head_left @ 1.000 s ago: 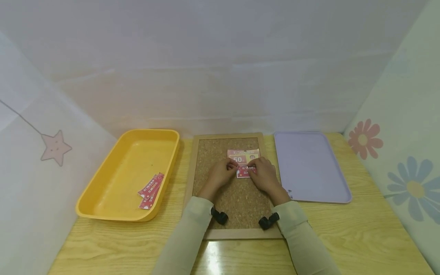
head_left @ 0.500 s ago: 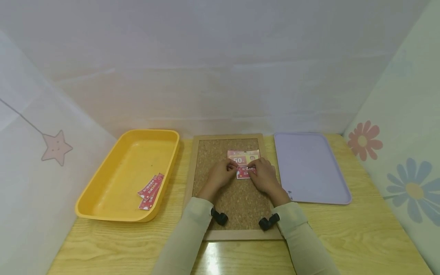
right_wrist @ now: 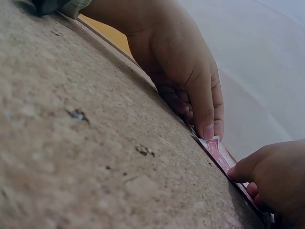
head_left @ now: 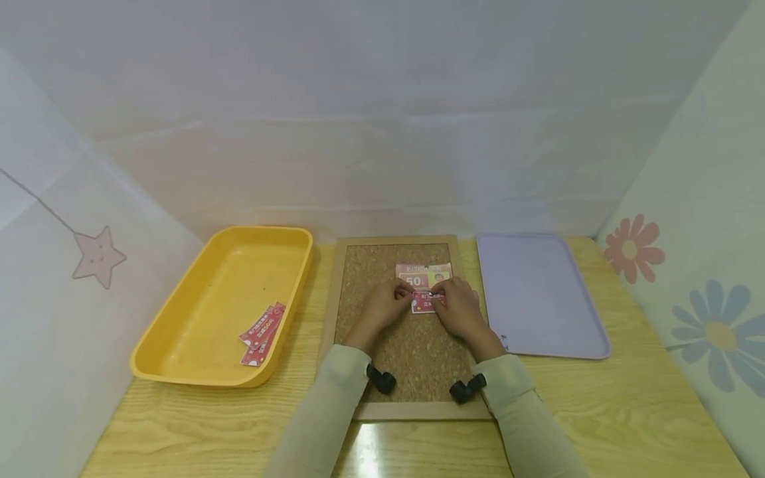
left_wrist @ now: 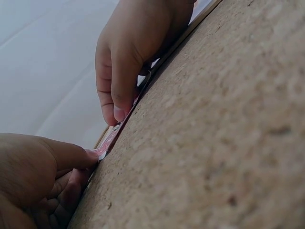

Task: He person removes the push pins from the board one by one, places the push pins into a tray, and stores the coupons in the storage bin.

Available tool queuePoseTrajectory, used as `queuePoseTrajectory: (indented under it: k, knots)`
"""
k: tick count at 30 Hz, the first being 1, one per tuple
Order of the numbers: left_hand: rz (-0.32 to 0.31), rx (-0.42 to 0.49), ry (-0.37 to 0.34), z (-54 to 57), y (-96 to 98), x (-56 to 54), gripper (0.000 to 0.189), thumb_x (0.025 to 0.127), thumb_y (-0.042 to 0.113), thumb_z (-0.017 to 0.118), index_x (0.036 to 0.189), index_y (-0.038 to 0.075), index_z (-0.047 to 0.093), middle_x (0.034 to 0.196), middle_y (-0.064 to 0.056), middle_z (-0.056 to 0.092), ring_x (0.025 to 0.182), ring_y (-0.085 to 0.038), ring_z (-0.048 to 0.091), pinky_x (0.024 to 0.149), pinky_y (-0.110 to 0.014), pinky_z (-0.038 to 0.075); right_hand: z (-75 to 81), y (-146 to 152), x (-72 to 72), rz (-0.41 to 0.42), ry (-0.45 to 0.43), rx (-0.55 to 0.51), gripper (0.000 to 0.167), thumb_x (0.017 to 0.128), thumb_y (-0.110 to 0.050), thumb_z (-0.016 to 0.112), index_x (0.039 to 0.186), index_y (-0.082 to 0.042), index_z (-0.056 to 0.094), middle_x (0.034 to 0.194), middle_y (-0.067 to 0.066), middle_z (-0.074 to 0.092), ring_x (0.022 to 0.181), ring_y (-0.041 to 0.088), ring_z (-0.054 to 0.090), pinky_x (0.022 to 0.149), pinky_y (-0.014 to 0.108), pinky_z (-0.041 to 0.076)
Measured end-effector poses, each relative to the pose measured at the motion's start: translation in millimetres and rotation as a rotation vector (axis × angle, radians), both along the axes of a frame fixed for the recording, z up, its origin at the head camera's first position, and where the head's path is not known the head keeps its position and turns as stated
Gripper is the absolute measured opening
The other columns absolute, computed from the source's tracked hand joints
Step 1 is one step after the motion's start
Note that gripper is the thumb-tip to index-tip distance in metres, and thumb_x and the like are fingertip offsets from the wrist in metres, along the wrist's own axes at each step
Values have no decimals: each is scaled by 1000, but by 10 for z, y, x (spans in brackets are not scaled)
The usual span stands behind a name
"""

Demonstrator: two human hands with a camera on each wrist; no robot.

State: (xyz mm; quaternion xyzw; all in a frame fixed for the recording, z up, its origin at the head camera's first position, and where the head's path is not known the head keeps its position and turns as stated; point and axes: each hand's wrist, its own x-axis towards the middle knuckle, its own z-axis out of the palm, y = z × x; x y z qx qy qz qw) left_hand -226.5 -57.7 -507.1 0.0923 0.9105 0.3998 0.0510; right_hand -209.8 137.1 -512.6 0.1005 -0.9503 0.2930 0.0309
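Observation:
A small red-and-white printed coupon (head_left: 423,304) lies on the framed cork board (head_left: 412,352), just below a larger pink-and-yellow coupon (head_left: 414,282) marked 50. My left hand (head_left: 384,307) pinches its left end between thumb and fingers. At the right end, my right hand (head_left: 459,309) pinches the same small coupon, its fingers covering that part. In the left wrist view, a tiny shiny round spot (left_wrist: 116,127) shows on the coupon right at the right thumb's tip. Both wrists lean over the cork.
On the left stands a yellow tray (head_left: 179,285), with red coupons (head_left: 263,332) overlapping in its near right corner. A flat lilac tray (head_left: 538,292) lies at the right, with small dark bits (head_left: 504,341) by its near left corner. White sheets enclose the wooden table (head_left: 633,411).
Both hands keep their grip on the small coupon with hardly any movement. The head view has tipped up slightly, so the board and trays sit a little lower.

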Motion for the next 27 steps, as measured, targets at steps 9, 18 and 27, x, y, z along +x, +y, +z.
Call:
queuePoseTrajectory:
  k: [9, 18, 27]
  knots:
    - [-3, 8, 3, -20, -5, 1, 12, 94, 28, 64, 102, 20, 68, 92, 5, 66, 83, -12, 60, 75, -35, 49, -2, 5, 12, 7, 11, -4, 20, 94, -25, 62, 111, -16, 65, 108, 3, 56, 101, 25, 48, 80, 43, 34]
    - [-3, 5, 1, -18, -5, 1, 12, 94, 28, 64, 101, 20, 68, 92, 5, 66, 82, -12, 60, 74, -35, 49, -6, 6, 9, 6, 19, 0, 19, 94, -25, 62, 110, -15, 65, 106, 5, 55, 100, 25, 48, 80, 43, 34]
    - [-3, 6, -1, -14, -10, 13, 12, 94, 28, 64, 101, 20, 68, 91, 5, 65, 82, -12, 60, 74, -35, 49, -29, 8, 12, 7, 21, -12, 19, 94, -25, 62, 110, -15, 64, 105, 4, 55, 99, 25, 48, 80, 43, 33]
